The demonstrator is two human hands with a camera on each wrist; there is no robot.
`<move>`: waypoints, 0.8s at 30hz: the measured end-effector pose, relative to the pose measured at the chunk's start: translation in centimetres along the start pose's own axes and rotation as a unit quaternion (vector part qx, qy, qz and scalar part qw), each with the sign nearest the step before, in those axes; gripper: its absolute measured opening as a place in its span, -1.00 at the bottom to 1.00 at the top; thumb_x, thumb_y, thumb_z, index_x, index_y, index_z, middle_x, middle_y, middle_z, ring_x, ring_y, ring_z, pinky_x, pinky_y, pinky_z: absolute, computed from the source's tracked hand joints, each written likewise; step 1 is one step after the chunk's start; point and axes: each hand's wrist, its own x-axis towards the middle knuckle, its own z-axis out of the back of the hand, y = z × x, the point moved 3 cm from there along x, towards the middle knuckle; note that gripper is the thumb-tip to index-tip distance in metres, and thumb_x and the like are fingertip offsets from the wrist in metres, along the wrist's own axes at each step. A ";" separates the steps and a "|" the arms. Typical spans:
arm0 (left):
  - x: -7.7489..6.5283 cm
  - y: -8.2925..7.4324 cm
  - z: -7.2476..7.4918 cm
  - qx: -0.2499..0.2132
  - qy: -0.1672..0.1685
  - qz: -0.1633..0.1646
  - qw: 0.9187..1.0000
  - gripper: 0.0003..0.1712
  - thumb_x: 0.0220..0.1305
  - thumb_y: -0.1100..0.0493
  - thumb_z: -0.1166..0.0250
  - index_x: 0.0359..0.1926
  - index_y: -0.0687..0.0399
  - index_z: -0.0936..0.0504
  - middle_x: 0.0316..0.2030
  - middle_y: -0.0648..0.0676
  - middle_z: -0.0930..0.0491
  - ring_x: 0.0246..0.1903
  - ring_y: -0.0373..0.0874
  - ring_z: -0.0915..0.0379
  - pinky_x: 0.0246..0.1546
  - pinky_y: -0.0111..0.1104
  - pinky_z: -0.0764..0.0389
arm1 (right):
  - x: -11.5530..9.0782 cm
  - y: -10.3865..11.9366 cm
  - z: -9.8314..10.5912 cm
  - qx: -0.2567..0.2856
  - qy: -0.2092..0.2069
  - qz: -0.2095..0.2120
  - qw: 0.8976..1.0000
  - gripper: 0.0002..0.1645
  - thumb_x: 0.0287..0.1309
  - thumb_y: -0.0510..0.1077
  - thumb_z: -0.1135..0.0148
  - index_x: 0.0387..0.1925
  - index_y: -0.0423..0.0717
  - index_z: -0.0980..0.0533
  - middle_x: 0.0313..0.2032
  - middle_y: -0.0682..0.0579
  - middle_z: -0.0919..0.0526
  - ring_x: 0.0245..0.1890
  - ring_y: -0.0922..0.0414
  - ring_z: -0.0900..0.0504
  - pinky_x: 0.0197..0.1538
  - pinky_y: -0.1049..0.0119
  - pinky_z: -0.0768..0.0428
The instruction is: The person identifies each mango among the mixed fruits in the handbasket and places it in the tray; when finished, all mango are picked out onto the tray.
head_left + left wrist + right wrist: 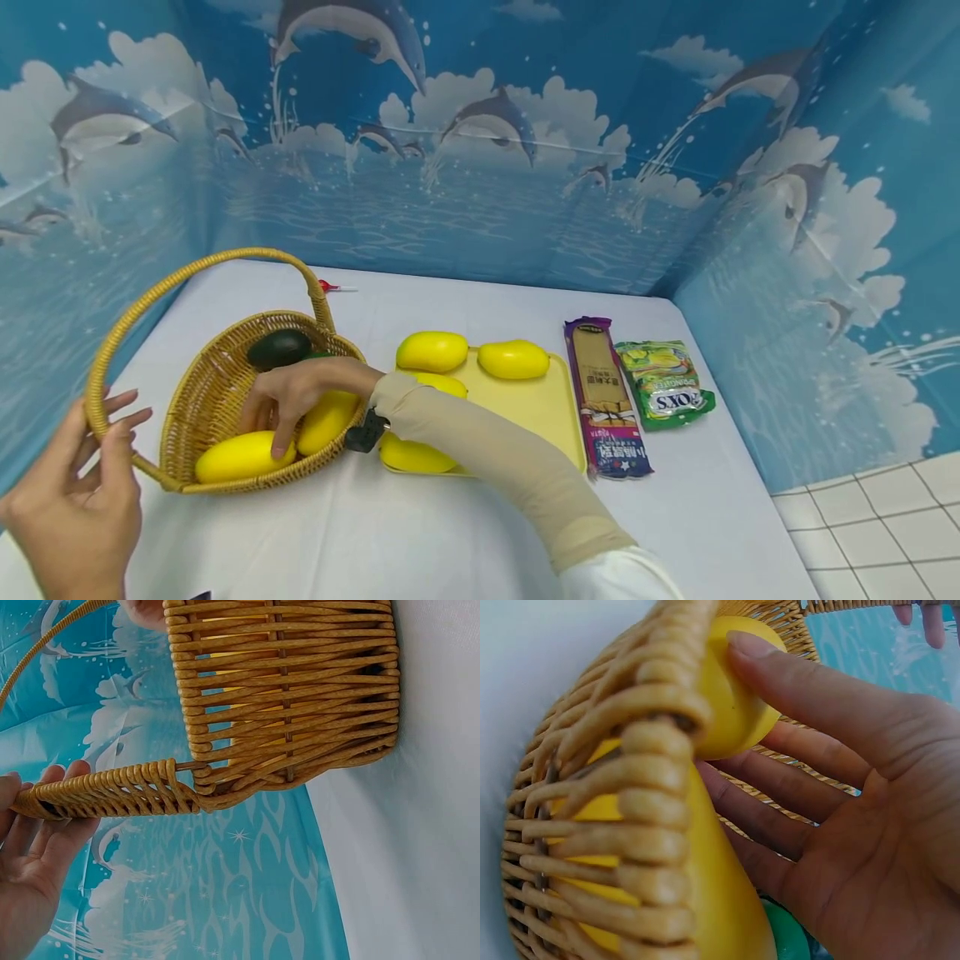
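Note:
At the left of the head view stands a wicker basket [177, 421] with a tall arched handle. My left hand [82, 500] holds this handle [112, 791] at its left side, thumb on one side and fingers on the other. Inside the basket, my right hand [296, 400] grips a yellow mango [243, 457] near the front rim. The right wrist view shows the thumb [780, 664] against that mango and the fingers reaching around it. Beside it lies a second mango [326, 425]. A dark green avocado-like fruit [279, 349] sits farther back, near a brighter green thing [787, 934], mostly hidden.
Right of the basket, a pale yellow tray [536, 417] bears several mangoes [513, 359], some partly behind my right sleeve. A pasta package [606, 400] and a green Fox's bag [666, 383] lie beyond it. Behind the basket is a small red-and-white item [327, 286].

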 end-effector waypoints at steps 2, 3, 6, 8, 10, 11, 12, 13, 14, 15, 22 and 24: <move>0.0 0.0 0.0 -0.001 0.000 -0.001 1.000 -0.55 0.57 0.31 -0.24 0.37 -0.07 -0.69 0.16 -0.05 -0.76 -0.03 -0.57 -0.66 -0.07 -0.78 -0.59 | 0.1 -0.1 -0.1 -0.001 0.002 0.000 1.000 -0.24 0.20 -0.22 -0.62 0.41 -0.13 -0.56 0.19 0.07 -0.71 0.09 0.30 -0.66 0.14 0.63 -0.59; 0.0 0.0 0.0 0.000 -0.001 0.000 1.000 -0.55 0.57 0.31 -0.24 0.36 -0.08 -0.69 0.16 -0.05 -0.76 -0.03 -0.58 -0.66 -0.07 -0.78 -0.58 | 0.1 -0.1 -0.1 -0.003 0.002 0.002 1.000 -0.24 0.20 -0.22 -0.62 0.41 -0.14 -0.56 0.19 0.06 -0.71 0.09 0.30 -0.66 0.14 0.62 -0.59; 0.0 0.0 -0.1 0.001 -0.002 0.002 1.000 -0.55 0.57 0.31 -0.23 0.36 -0.10 -0.69 0.17 -0.02 -0.76 -0.03 -0.59 -0.65 -0.06 -0.78 -0.58 | 0.1 -0.1 -0.2 -0.012 -0.002 -0.002 1.000 -0.23 0.19 -0.20 -0.63 0.42 -0.12 -0.56 0.18 0.10 -0.71 0.09 0.33 -0.65 0.14 0.64 -0.58; 0.0 0.0 -0.2 0.000 -0.004 0.005 1.000 -0.55 0.57 0.31 -0.23 0.35 -0.10 -0.70 0.18 -0.01 -0.75 -0.03 -0.60 -0.64 -0.06 -0.78 -0.58 | 0.0 0.0 -0.2 -0.018 -0.004 0.000 1.000 -0.24 0.20 -0.19 -0.63 0.41 -0.13 -0.56 0.19 0.10 -0.70 0.10 0.33 -0.65 0.14 0.65 -0.57; 0.0 -0.1 -0.2 0.001 -0.003 0.006 1.000 -0.55 0.57 0.32 -0.23 0.34 -0.11 -0.70 0.18 -0.02 -0.75 -0.03 -0.60 -0.64 -0.06 -0.78 -0.58 | -0.1 0.1 -0.2 -0.025 -0.006 0.002 1.000 -0.25 0.20 -0.19 -0.63 0.41 -0.13 -0.57 0.18 0.11 -0.70 0.09 0.33 -0.64 0.14 0.65 -0.57; 0.1 -0.1 -0.2 0.002 -0.002 0.007 1.000 -0.55 0.57 0.31 -0.23 0.34 -0.11 -0.71 0.17 -0.01 -0.75 -0.03 -0.60 -0.64 -0.06 -0.78 -0.58 | -0.2 0.2 -0.3 -0.029 -0.008 0.002 1.000 -0.25 0.20 -0.17 -0.63 0.41 -0.13 -0.57 0.18 0.11 -0.70 0.09 0.33 -0.64 0.14 0.65 -0.57; 0.1 -0.1 -0.2 0.003 -0.001 0.008 1.000 -0.55 0.57 0.31 -0.23 0.34 -0.12 -0.70 0.17 -0.01 -0.76 -0.03 -0.60 -0.64 -0.06 -0.78 -0.58 | -0.3 0.3 -0.3 -0.034 -0.010 0.002 0.999 -0.25 0.21 -0.16 -0.63 0.41 -0.13 -0.57 0.17 0.12 -0.70 0.09 0.34 -0.64 0.14 0.65 -0.56; 0.1 -0.1 -0.3 0.003 0.000 0.010 1.000 -0.55 0.57 0.31 -0.23 0.34 -0.14 -0.70 0.17 -0.01 -0.76 -0.03 -0.61 -0.64 -0.06 -0.78 -0.58 | -0.4 0.4 -0.3 -0.039 -0.011 0.006 0.999 -0.25 0.22 -0.15 -0.63 0.41 -0.13 -0.57 0.17 0.11 -0.71 0.08 0.34 -0.64 0.14 0.65 -0.56; 0.1 -0.1 -0.3 0.003 0.000 0.010 1.000 -0.55 0.57 0.31 -0.23 0.34 -0.14 -0.70 0.17 0.00 -0.76 -0.03 -0.61 -0.63 -0.06 -0.78 -0.58 | -0.5 0.5 -0.3 -0.045 -0.013 0.009 0.999 -0.25 0.23 -0.14 -0.62 0.41 -0.14 -0.57 0.17 0.11 -0.71 0.08 0.34 -0.63 0.14 0.65 -0.56; 0.1 -0.1 -0.3 0.003 0.000 0.009 1.000 -0.54 0.57 0.32 -0.23 0.34 -0.14 -0.70 0.17 0.01 -0.76 -0.03 -0.61 -0.64 -0.06 -0.78 -0.58 | -0.6 0.6 -0.3 -0.051 -0.015 0.009 0.999 -0.25 0.23 -0.12 -0.62 0.41 -0.13 -0.56 0.17 0.12 -0.71 0.08 0.35 -0.63 0.14 0.65 -0.56; 0.1 0.0 -0.2 0.001 0.002 0.012 1.000 -0.55 0.57 0.32 -0.22 0.34 -0.12 -0.71 0.18 0.00 -0.75 -0.03 -0.60 -0.64 -0.04 -0.77 -0.59 | -1.8 1.1 0.2 -0.059 -0.037 0.033 0.997 -0.20 0.27 -0.09 -0.60 0.47 -0.16 -0.50 0.26 0.06 -0.67 0.11 0.33 -0.64 0.17 0.65 -0.57; 0.1 0.0 -0.1 -0.003 0.002 0.012 1.000 -0.55 0.57 0.33 -0.21 0.34 -0.10 -0.71 0.18 -0.01 -0.75 -0.03 -0.59 -0.65 -0.04 -0.76 -0.59 | -2.3 1.3 0.4 -0.051 -0.044 0.031 0.997 -0.15 0.27 -0.09 -0.59 0.51 -0.17 -0.45 0.28 0.03 -0.65 0.12 0.32 -0.66 0.17 0.65 -0.57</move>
